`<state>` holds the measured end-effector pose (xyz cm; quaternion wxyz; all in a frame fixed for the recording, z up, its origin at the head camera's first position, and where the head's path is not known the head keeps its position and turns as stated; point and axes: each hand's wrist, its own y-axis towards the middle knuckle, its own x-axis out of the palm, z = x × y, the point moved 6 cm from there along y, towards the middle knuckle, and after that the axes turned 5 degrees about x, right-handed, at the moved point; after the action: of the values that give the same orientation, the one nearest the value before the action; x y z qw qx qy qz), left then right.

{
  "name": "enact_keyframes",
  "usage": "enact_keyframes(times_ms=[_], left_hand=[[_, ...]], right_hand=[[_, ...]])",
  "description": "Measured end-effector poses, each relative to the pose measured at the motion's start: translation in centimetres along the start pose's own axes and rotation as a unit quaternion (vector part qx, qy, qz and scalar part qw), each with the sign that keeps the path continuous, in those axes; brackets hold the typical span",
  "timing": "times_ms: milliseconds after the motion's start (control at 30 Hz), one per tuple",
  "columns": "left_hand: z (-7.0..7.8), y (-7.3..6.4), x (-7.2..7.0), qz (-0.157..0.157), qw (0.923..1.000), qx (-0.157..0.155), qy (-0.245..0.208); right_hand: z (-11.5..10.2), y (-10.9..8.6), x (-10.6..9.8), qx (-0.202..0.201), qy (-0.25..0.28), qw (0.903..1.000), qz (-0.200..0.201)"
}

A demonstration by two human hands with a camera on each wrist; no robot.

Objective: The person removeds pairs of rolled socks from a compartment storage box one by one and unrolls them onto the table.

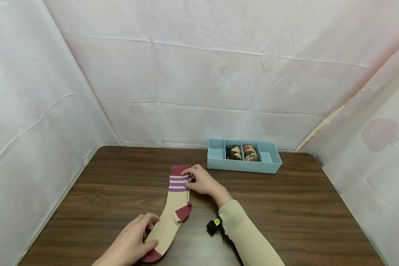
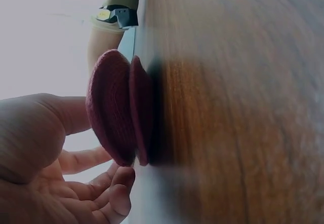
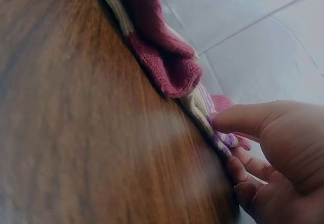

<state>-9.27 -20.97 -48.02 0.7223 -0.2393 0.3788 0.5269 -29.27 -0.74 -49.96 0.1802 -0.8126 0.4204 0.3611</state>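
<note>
A pair of cream socks point(image 1: 173, 207), with maroon cuffs, heels and toes and purple stripes, lies flat on the dark wood table, one sock on the other. My left hand point(image 1: 131, 236) is at the toe end, its thumb on the sock and its fingers along the left edge. The left wrist view shows the two stacked maroon toes point(image 2: 114, 107) between thumb and fingers, not squeezed. My right hand point(image 1: 204, 181) pinches the right edge near the striped cuff. In the right wrist view, bunched striped fabric point(image 3: 223, 142) shows between thumb and fingers.
Behind and to the right stands a light blue divided box point(image 1: 242, 165). Rolled patterned socks point(image 1: 251, 153) sit in its two middle compartments; the outer ones hold nothing visible. A black wrist camera point(image 1: 212, 226) hangs from the right sleeve. White cloth walls surround the table point(image 1: 286, 214).
</note>
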Motion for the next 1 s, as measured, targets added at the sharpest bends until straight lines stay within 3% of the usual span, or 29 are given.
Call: enact_keyframes(times_ms=[133, 400, 733, 1000], left_hand=[[0.0, 0.2, 0.0, -0.001, 0.9999, -0.001, -0.016], [-0.4, 0.5, 0.3, -0.037, 0.9978, 0.007, -0.055], [-1.0, 0.6, 0.4, -0.043, 0.9918, 0.016, -0.12], [-1.0, 0.4, 0.5, -0.047, 0.9888, 0.031, -0.138]], right_hand=[[0.0, 0.0, 0.0, 0.0, 0.003, 1.0, -0.001], [0.3, 0.1, 0.0, 0.005, -0.004, 1.0, -0.001], [0.0, 0.2, -0.2, -0.003, -0.023, 0.9997, 0.004], [-0.6, 0.2, -0.2, -0.001, -0.019, 0.9998, 0.011]])
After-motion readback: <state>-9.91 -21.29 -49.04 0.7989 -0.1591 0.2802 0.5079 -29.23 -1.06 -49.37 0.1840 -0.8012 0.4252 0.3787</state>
